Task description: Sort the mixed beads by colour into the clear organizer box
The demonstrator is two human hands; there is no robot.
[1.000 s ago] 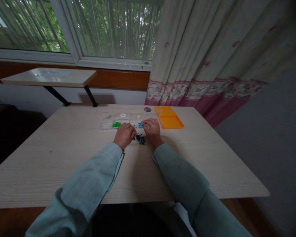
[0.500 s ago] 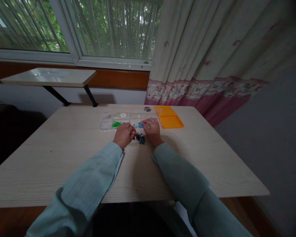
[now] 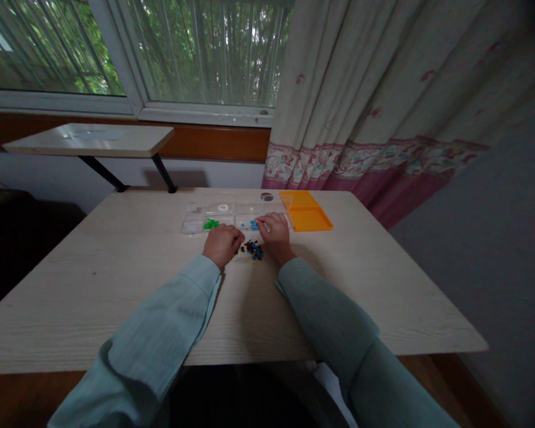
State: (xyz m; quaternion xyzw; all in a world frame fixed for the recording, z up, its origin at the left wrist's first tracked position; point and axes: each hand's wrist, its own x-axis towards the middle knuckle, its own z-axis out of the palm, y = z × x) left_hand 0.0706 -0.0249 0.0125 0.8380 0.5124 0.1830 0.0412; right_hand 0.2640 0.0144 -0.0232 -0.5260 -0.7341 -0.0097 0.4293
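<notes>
A pile of small dark, blue and yellow pieces (image 3: 253,249) lies on the table between my hands. My left hand (image 3: 223,242) rests at the pile's left side, its fingers curled together; what they hold, if anything, is hidden. Over the right part of a clear compartment box (image 3: 191,227) is my right hand (image 3: 274,233), thumb and finger pinched by the small blue pieces (image 3: 253,225) in one compartment. Anything in that pinch is too small to make out. Green pieces (image 3: 211,224) sit in another compartment, just beyond my left hand.
An orange open case (image 3: 312,219) lies right of the clear box. A small round dark item (image 3: 267,197) is behind the box. At the back left, a raised shelf (image 3: 93,142) stands on black legs. Curtains (image 3: 339,119) hang behind the wooden table (image 3: 138,249).
My left hand has drawn slightly left and away from the pile, so more of the dark pieces show. The right hand stays almost where it was.
</notes>
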